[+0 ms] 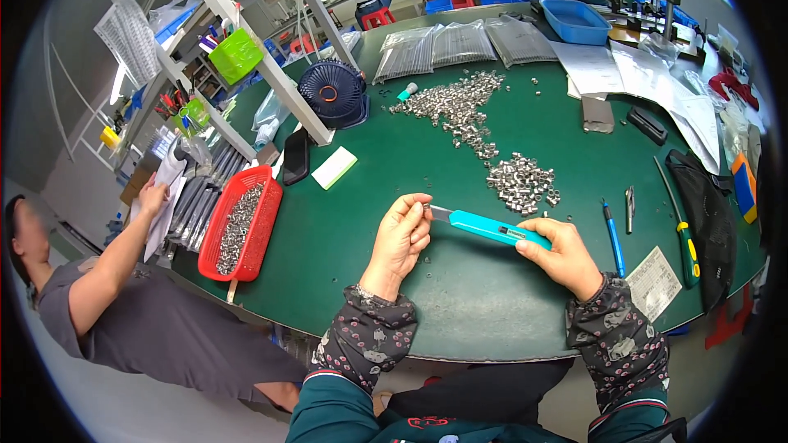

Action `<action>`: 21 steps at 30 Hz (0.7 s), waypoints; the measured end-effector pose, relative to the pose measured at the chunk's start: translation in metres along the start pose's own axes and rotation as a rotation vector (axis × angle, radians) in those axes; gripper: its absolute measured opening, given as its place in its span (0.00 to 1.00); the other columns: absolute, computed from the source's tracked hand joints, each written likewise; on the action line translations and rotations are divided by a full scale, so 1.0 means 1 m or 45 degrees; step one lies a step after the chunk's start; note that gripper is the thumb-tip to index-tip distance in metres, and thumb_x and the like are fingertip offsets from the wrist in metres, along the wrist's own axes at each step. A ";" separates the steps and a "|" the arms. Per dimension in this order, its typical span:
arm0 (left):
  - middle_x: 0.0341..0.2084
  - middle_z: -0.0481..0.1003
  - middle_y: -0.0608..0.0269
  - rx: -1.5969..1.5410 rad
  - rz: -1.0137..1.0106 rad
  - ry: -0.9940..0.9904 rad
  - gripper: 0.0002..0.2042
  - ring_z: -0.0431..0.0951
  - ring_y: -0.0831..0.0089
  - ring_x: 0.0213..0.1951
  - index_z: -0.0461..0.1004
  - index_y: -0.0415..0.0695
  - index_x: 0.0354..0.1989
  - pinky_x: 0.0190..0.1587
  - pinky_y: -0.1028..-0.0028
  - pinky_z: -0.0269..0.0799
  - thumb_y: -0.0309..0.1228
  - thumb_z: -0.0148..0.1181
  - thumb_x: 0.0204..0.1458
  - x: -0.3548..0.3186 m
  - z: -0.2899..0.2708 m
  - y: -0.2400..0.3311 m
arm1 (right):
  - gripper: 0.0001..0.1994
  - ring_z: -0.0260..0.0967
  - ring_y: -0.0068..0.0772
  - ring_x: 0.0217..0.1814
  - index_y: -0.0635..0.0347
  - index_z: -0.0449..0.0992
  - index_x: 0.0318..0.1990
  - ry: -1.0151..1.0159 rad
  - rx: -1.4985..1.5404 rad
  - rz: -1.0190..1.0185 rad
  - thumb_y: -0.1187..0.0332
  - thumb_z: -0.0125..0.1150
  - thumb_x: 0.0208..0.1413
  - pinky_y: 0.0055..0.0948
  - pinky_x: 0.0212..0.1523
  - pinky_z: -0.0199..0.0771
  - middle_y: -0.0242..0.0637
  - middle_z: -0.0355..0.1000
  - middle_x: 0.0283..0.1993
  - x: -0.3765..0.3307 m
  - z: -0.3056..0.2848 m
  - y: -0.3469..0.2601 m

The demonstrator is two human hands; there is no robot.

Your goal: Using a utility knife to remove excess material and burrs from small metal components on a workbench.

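My right hand (565,256) is closed round the handle of a teal utility knife (484,227), whose blade points left. Between the thumb and fingers of my left hand (400,238) a small metal ring (427,206) is pinched, touching or very near the blade tip. Just beyond the knife lies a pile of small silvery metal rings (522,184). A larger heap of such rings (460,105) spreads farther back on the green table (369,156).
A red basket (269,226) of small metal parts stands at the left, near another person (156,303). Behind are a phone (296,157), a notepad (335,167) and a blue fan (332,92). A blue pen (613,238), a screwdriver (688,254) and a black pouch (706,221) lie right.
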State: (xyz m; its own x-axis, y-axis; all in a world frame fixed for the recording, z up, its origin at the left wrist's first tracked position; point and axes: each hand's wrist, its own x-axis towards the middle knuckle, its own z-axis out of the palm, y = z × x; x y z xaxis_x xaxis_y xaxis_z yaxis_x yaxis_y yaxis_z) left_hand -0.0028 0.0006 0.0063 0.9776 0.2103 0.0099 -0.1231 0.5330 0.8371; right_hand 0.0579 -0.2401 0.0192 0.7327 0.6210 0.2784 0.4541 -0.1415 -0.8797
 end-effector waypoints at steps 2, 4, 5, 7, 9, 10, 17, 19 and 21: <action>0.22 0.66 0.68 0.002 -0.010 -0.011 0.07 0.52 0.88 0.13 0.66 0.41 0.37 0.11 0.89 0.45 0.29 0.46 0.53 0.001 -0.001 -0.002 | 0.13 0.68 0.32 0.29 0.68 0.71 0.35 -0.012 0.001 0.007 0.67 0.57 0.44 0.27 0.30 0.66 0.43 0.70 0.27 -0.001 -0.001 -0.001; 0.22 0.66 0.68 0.010 -0.016 -0.014 0.07 0.52 0.88 0.13 0.66 0.41 0.37 0.11 0.89 0.45 0.29 0.46 0.53 0.001 -0.004 -0.003 | 0.13 0.68 0.31 0.28 0.69 0.71 0.34 -0.029 0.011 0.010 0.67 0.57 0.44 0.27 0.30 0.66 0.43 0.70 0.27 0.000 -0.001 -0.002; 0.21 0.66 0.68 0.032 -0.027 -0.027 0.07 0.52 0.88 0.13 0.66 0.41 0.37 0.11 0.89 0.45 0.29 0.46 0.53 0.001 -0.005 -0.003 | 0.13 0.68 0.31 0.28 0.68 0.71 0.34 -0.049 0.035 0.048 0.67 0.58 0.44 0.27 0.30 0.66 0.42 0.70 0.27 0.000 -0.001 -0.004; 0.21 0.65 0.68 0.053 -0.037 -0.039 0.07 0.52 0.88 0.13 0.66 0.41 0.36 0.11 0.89 0.45 0.30 0.46 0.53 0.001 -0.007 -0.004 | 0.13 0.68 0.31 0.29 0.68 0.71 0.34 -0.068 0.059 0.087 0.68 0.58 0.44 0.27 0.30 0.66 0.42 0.70 0.26 0.000 -0.001 -0.004; 0.21 0.65 0.68 -0.057 -0.054 -0.038 0.07 0.52 0.88 0.12 0.66 0.42 0.36 0.11 0.89 0.45 0.30 0.45 0.53 0.001 -0.007 -0.005 | 0.12 0.68 0.31 0.29 0.67 0.71 0.35 0.012 -0.020 -0.031 0.68 0.58 0.44 0.27 0.31 0.66 0.41 0.70 0.26 0.000 -0.001 -0.002; 0.21 0.65 0.68 -0.056 -0.054 -0.037 0.07 0.52 0.88 0.12 0.66 0.42 0.36 0.11 0.89 0.45 0.30 0.45 0.53 0.001 -0.007 -0.004 | 0.12 0.68 0.31 0.29 0.67 0.71 0.35 0.011 -0.019 -0.032 0.68 0.58 0.44 0.27 0.31 0.66 0.41 0.70 0.26 0.001 -0.001 0.000; 0.25 0.67 0.65 0.067 0.015 0.022 0.07 0.53 0.89 0.13 0.66 0.42 0.38 0.12 0.90 0.46 0.30 0.45 0.53 0.000 0.002 0.000 | 0.12 0.68 0.30 0.28 0.66 0.70 0.35 0.122 0.005 0.006 0.70 0.59 0.42 0.25 0.29 0.66 0.40 0.69 0.25 0.000 0.000 0.002; 0.26 0.68 0.64 0.071 0.020 0.011 0.07 0.53 0.89 0.14 0.65 0.42 0.39 0.12 0.90 0.46 0.29 0.45 0.53 0.000 0.002 0.000 | 0.12 0.68 0.27 0.27 0.66 0.70 0.35 0.129 0.003 -0.001 0.71 0.59 0.41 0.24 0.29 0.66 0.38 0.70 0.25 0.000 0.000 0.002; 0.27 0.67 0.65 0.115 0.036 0.002 0.08 0.54 0.89 0.14 0.65 0.42 0.40 0.12 0.90 0.46 0.28 0.45 0.53 0.000 0.002 0.000 | 0.13 0.68 0.26 0.28 0.65 0.70 0.35 0.121 0.069 0.054 0.71 0.60 0.40 0.24 0.30 0.66 0.37 0.70 0.26 -0.001 -0.001 -0.001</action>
State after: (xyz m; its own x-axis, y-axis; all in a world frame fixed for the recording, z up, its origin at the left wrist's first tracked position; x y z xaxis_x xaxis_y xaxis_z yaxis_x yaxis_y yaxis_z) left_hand -0.0026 -0.0011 0.0077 0.9736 0.2257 0.0337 -0.1351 0.4510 0.8823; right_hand 0.0570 -0.2411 0.0199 0.7965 0.5393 0.2733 0.3955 -0.1229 -0.9102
